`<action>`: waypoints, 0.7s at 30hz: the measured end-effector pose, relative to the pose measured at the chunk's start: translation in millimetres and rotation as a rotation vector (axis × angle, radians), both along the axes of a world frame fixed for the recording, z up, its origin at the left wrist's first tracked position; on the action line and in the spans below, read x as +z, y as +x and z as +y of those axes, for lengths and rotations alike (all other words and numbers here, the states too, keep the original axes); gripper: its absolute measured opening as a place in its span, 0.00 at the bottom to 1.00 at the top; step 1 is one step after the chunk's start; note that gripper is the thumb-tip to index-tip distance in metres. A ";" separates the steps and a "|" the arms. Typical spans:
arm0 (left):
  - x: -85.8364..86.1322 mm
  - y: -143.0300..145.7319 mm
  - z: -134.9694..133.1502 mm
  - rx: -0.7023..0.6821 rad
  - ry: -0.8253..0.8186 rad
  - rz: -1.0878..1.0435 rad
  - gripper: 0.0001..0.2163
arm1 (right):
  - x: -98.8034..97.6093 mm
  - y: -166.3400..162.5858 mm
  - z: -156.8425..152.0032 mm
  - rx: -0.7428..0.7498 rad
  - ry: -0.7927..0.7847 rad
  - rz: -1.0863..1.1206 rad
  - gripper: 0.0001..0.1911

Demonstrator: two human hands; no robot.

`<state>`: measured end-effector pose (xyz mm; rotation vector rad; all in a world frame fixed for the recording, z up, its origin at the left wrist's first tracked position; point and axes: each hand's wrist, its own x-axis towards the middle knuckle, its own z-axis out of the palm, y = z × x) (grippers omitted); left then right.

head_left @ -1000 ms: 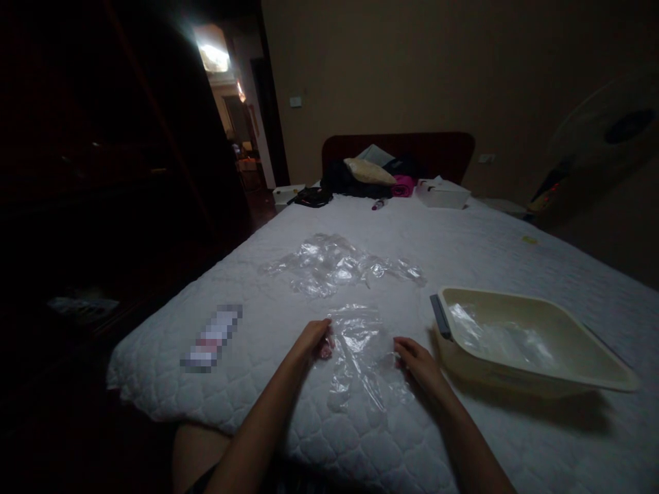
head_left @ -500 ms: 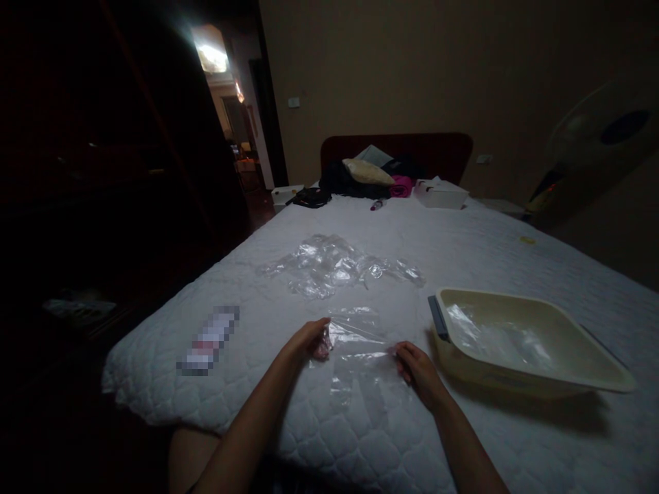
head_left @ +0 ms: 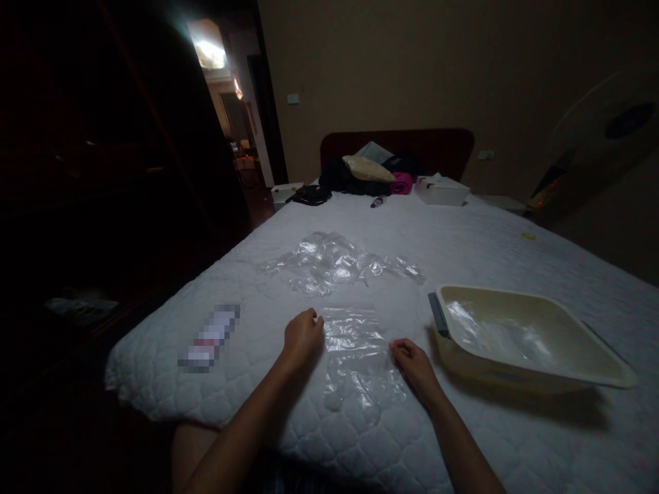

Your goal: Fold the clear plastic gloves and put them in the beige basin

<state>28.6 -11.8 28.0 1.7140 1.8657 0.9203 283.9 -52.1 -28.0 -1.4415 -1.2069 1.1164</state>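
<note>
A clear plastic bag [head_left: 355, 343] lies spread on the white quilted bed between my two hands. My left hand [head_left: 303, 337], fingers curled, pinches its left edge near the top. On the opposite side, my right hand [head_left: 412, 365] has thumb and fingertips closed at the bag's right edge. Further up the bed is a crumpled heap of clear plastic bags [head_left: 329, 261]. To the right of my right hand stands a cream basin [head_left: 540, 302] with grey handles, and more clear plastic sits inside it.
A blurred-out flat item [head_left: 210, 339] lies left of my left arm. Towards the headboard [head_left: 447, 144] are dark clothes, a pillow [head_left: 368, 169], a pink roll [head_left: 401, 183] and a white box [head_left: 443, 191]. A fan [head_left: 622, 123] stands at the right.
The bag, earlier pulled taut and slightly bunched, now lies flatter and squarer on the bed. My left hand has turned over and shifted a little left; my right hand has moved slightly left.
</note>
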 end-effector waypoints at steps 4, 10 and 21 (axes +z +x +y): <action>-3.6 20.0 -12.5 -0.380 0.231 0.214 0.11 | 4.4 -0.3 -1.7 -0.019 0.023 -0.049 0.19; -37.9 17.3 -8.2 -0.413 0.251 0.014 0.11 | 11.9 4.2 -10.0 -0.001 -0.017 -0.105 0.17; -54.3 11.1 -3.9 -0.414 0.243 -0.147 0.13 | 15.8 27.9 -31.8 0.004 -0.028 -0.062 0.18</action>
